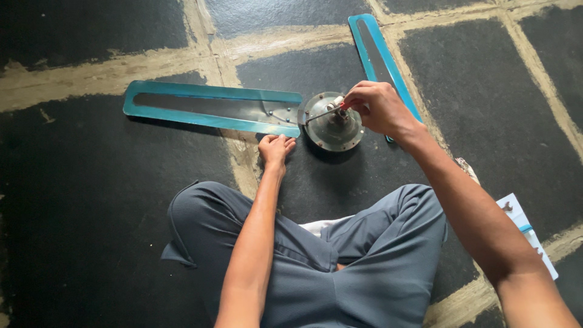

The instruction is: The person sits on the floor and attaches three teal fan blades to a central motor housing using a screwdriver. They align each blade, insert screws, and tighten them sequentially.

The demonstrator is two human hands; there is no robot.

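The fan hub [333, 121], a round silvery metal disc, lies flat on the dark stone floor [91, 243], just ahead of our crossed knees, and we take it as our landmark. Our right hand [378, 108] hangs over its right rim, fingers curled tight around the red handle of a screwdriver [325, 112]; the thin shaft slants down and to the left, its tip close to the hub's left part. Whether the tip sits in a screw we cannot tell.

Just left of the hub and a little nearer to us, our left hand [276, 147] rests low, fingers bent loosely inward, pressing at the near edge of the left blade [209, 108]. It seems to hold nothing, though the fingertips are curled under and we cannot see inside them.

That left blade, teal-edged with a grey middle, stretches straight out to the left from the hub, its near end meeting the hub's rim. A second blade [376, 54] of the same colour runs from behind the hub up and away, partly hidden by our right hand.

Well to the right of the hub, beside our right forearm, lies a white packet [528, 234] with a blue mark.
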